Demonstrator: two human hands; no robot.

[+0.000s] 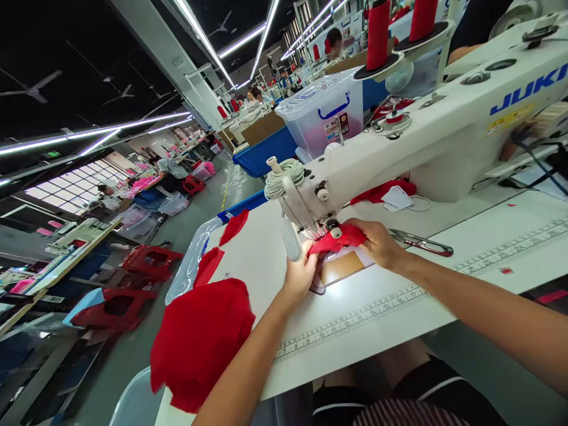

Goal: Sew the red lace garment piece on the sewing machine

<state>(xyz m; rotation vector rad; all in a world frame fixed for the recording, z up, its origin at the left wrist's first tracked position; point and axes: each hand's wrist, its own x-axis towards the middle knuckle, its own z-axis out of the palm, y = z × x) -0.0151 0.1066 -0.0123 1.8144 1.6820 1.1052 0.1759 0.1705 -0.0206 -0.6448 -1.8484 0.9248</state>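
Observation:
A small red fabric piece (339, 239) lies under the needle of a white sewing machine (444, 130). My left hand (299, 275) pinches its left end, fingers closed. My right hand (377, 242) presses on its right end with curled fingers. Both hands rest on the white sewing table (399, 307), which carries a printed ruler along its front.
A heap of red fabric (199, 340) sits at the table's left corner, with more red pieces (222, 248) behind it. Scissors (419, 242) lie right of my right hand. Red thread cones (379, 32) and a clear plastic bin (323, 112) stand behind the machine. Other workers sit at distant tables.

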